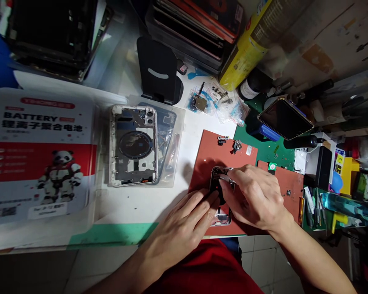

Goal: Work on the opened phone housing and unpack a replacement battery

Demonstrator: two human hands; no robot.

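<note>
An opened phone housing [222, 220] lies on the reddish-brown mat, its dark inner parts facing up. My left hand [191, 218] rests along its left edge, fingers stretched out and lying over the rim. My right hand [254, 196] is closed in a pinch around a slim metal tool with a ribbed grip [226, 178]. This tool slants over the upper part of the housing; my fingers cover its rear, and its kind cannot be made out. Both hands hide much of the housing's middle and sides. Small phone parts [236, 146] lie on the mat above it.
To the left, another opened phone back [133, 163] rests on a clear plastic tray. A battery box [43, 163] stands farther left. Behind are a black phone stand [158, 69], a yellow canister [243, 61] and a propped phone [286, 118]. Pens and tools [313, 208] crowd the right.
</note>
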